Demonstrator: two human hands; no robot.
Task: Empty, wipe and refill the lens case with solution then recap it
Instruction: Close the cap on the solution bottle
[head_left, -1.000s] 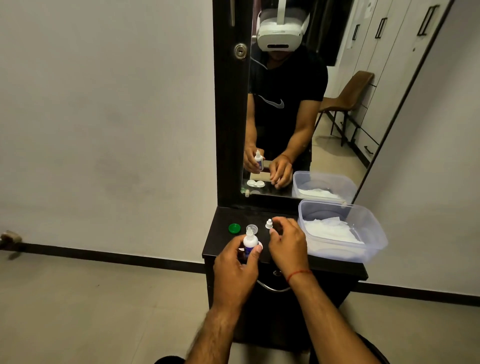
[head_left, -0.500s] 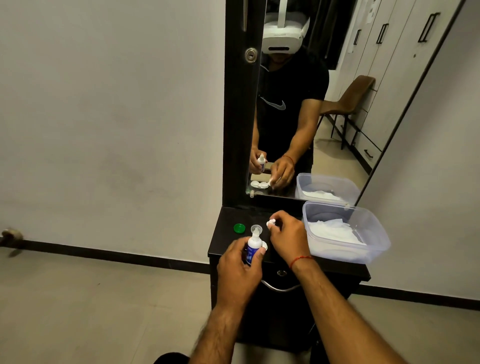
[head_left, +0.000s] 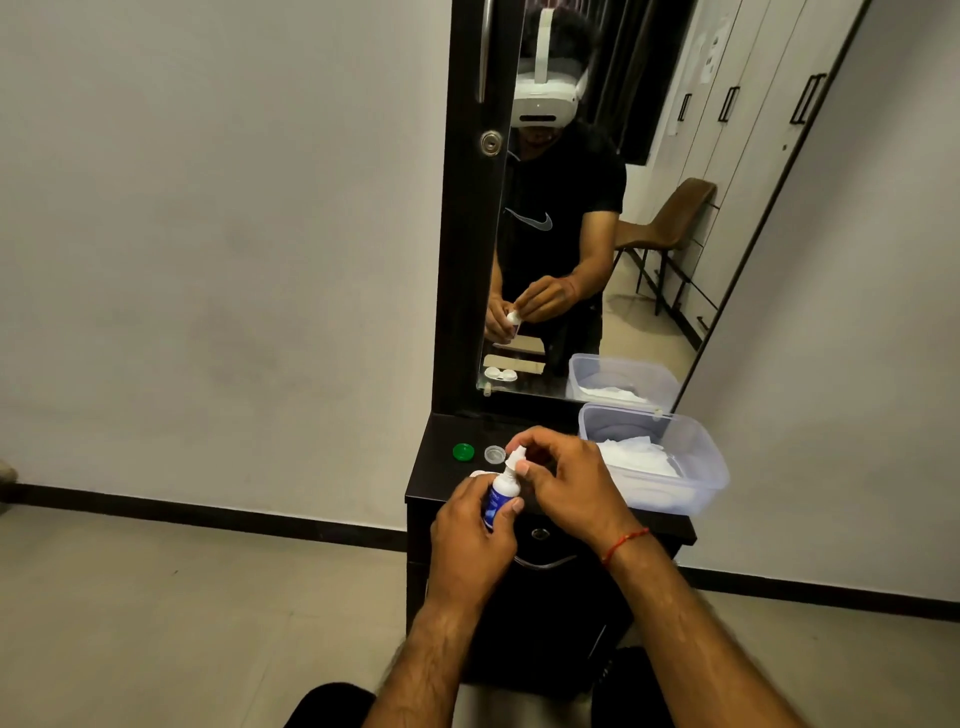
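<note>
My left hand (head_left: 470, 540) grips a small white solution bottle (head_left: 501, 491) with a blue label, held upright above the front of the dark dresser top (head_left: 436, 473). My right hand (head_left: 566, 480) pinches the bottle's small white cap (head_left: 515, 457) at the nozzle. The white lens case (head_left: 480, 474) lies on the dresser, mostly hidden behind the bottle and my left hand; its reflection shows in the mirror. A green lens-case cap (head_left: 463, 451) and a clear one (head_left: 494, 453) lie loose on the dresser top behind the bottle.
A clear plastic tub (head_left: 691, 486) holding white tissues (head_left: 636, 457) stands at the right of the dresser top. A tall mirror (head_left: 649, 171) rises behind it. White walls flank the narrow dresser, whose drawer handle (head_left: 545, 562) sits below my hands.
My right hand picked the small white cap off the dresser top and brought it onto the bottle's nozzle. My left hand lifted the bottle slightly toward me.
</note>
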